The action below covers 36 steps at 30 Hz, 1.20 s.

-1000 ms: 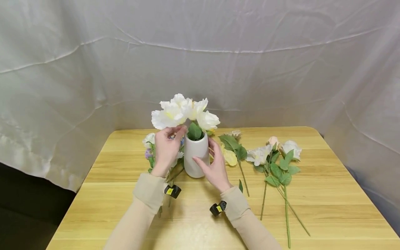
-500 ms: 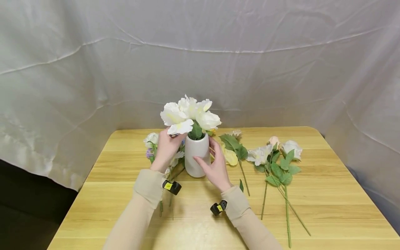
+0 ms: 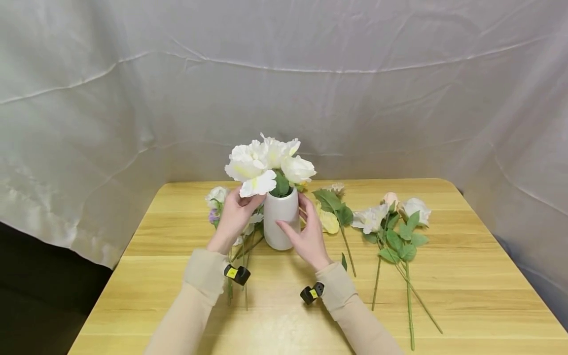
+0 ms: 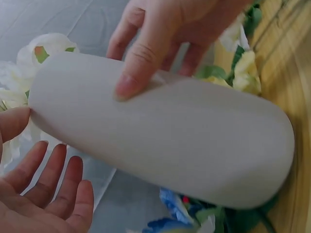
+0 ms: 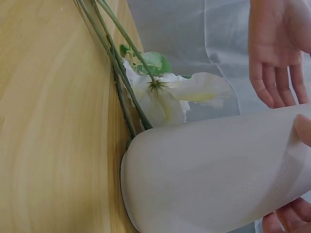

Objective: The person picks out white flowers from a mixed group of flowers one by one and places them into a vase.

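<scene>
A white vase point(image 3: 276, 222) stands upright on the table, holding a bunch of white flowers point(image 3: 248, 162) with a green leaf point(image 3: 280, 185) at its mouth. My right hand point(image 3: 309, 235) grips the vase from the right side, thumb across its front and fingers behind. On the left, my left hand point(image 3: 236, 217) is raised just under the drooping white petals. In the left wrist view, the left thumb point(image 4: 13, 124) meets the vase's rim, while the other fingers point(image 4: 51, 179) spread out loosely below it. The flower stems are hidden inside the vase.
Several flowers with white and purple blooms point(image 3: 216, 197) lie left of the vase, partly behind the left hand. A yellow flower point(image 3: 328, 222) and a leafy stem point(image 3: 346, 246) lie to its right. Farther right are white flowers point(image 3: 372, 218), a white rose point(image 3: 416, 211) and crossed stems. A grey curtain point(image 3: 337, 108) hangs behind.
The white blooms on the left have shifted right and turned, with a petal now drooping near the vase's left rim. My left hand has lowered slightly; my right hand stays on the vase.
</scene>
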Tool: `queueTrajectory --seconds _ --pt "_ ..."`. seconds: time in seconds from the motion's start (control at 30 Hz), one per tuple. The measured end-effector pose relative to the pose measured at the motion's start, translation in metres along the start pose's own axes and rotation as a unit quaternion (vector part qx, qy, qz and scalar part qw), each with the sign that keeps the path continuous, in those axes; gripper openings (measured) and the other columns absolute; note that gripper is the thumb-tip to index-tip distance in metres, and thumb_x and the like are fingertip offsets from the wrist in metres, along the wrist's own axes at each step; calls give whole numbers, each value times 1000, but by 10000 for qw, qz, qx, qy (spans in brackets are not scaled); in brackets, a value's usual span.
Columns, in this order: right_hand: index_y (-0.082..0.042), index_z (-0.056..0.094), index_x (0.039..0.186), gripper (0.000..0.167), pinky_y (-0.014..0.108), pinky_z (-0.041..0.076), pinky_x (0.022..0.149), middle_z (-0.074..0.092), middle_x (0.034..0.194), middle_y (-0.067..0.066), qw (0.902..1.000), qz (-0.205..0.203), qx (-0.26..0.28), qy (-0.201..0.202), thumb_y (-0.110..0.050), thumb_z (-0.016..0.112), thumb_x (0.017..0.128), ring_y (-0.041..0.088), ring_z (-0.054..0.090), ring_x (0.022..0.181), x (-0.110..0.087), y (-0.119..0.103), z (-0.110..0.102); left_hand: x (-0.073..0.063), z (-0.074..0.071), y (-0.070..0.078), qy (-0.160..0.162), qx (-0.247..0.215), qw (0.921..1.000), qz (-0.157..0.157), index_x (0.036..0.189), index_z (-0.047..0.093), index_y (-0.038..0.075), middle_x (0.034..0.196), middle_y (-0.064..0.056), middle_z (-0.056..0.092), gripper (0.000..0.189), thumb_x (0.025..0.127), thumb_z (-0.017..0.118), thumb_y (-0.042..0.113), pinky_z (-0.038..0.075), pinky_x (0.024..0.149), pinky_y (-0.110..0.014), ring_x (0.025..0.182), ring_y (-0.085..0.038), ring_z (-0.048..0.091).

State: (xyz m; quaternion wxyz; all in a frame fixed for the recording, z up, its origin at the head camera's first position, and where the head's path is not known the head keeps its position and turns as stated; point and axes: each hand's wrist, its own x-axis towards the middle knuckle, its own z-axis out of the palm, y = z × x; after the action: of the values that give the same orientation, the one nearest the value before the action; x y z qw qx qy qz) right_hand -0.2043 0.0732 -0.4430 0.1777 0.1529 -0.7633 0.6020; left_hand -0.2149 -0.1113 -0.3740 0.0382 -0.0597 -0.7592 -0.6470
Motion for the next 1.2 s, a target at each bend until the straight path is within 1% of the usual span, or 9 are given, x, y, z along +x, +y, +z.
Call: queueTrajectory --seconds 0.13,0.27,0.47,0.6,0.7,0.8,0.97,1.07,1.2 --pt "-6 39 151 78 51 44 115 49 150 17 10000 66 -20 -22 -18 81 86 34 50 139 -1 -3 -1 -6 -7 -5 -48 362 9993 33 136 58 9 137 -13 61 40 100 63 25 50 110 -43 130 -30 60" --pt "-5 41 149 74 51 45 115 51 149 17 9998 178 -84 -11 -18 80 88 34 50 138 -3 -9 -4 -12 -20 -12 0 809 9966 129 131 61 3 135 -18 62 37 102 59 26 50 109 -46 125 -34 62" --pt "-4 51 139 59 49 53 105 57 132 21 9989 -14 -209 416 -15 79 88 34 57 125 -7 -17 -12 -21 -41 -20 70 1428 9895 195 125 62 0 132 -21 63 31 103 57 19 52 105 -47 113 -33 65" --pt "-2 57 130 45 39 59 92 60 114 20 9990 -33 39 445 -8 75 90 27 60 107 -9 -26 -15 -31 -52 -19 198 2015 9790 237 123 64 1 121 -21 68 27 101 56 15 57 97 -45 103 -31 68" --pt "1 58 125 36 27 59 85 62 108 19 9978 310 550 209 -1 70 92 16 61 97 -12 -34 -17 -38 -56 -19 213 2468 9683 329 118 66 0 112 -18 71 24 100 57 14 60 89 -43 95 -29 69" --pt "5 58 123 29 18 56 82 64 105 22 9897 888 1108 -168 1 64 94 7 62 89 -17 -38 -16 -45 -59 -20 115 2898 9560 447 113 68 0 103 -15 72 21 98 59 12 62 81 -40 87 -26 70" --pt "9 59 123 27 21 59 79 68 104 24 9643 1809 1735 -854 -1 57 98 6 66 84 -25 -36 -12 -58 -58 -23 -298 3514 9347 437 109 69 2 98 -11 73 18 97 61 12 60 75 -35 81 -19 68" --pt "9 58 126 29 23 60 81 71 103 18 9480 2202 1978 -1166 -4 55 100 8 68 86 -29 -31 -9 -66 -55 -26 -631 3744 9246 310 108 70 4 97 -9 72 17 97 60 12 58 73 -34 79 -16 65" --pt "10 55 130 35 26 60 85 72 103 11 9339 2439 2160 -1471 -9 56 100 10 68 88 -36 -27 -8 -74 -48 -30 -950 3922 9150 26 108 71 8 97 -5 72 16 97 61 15 55 73 -32 81 -13 64"
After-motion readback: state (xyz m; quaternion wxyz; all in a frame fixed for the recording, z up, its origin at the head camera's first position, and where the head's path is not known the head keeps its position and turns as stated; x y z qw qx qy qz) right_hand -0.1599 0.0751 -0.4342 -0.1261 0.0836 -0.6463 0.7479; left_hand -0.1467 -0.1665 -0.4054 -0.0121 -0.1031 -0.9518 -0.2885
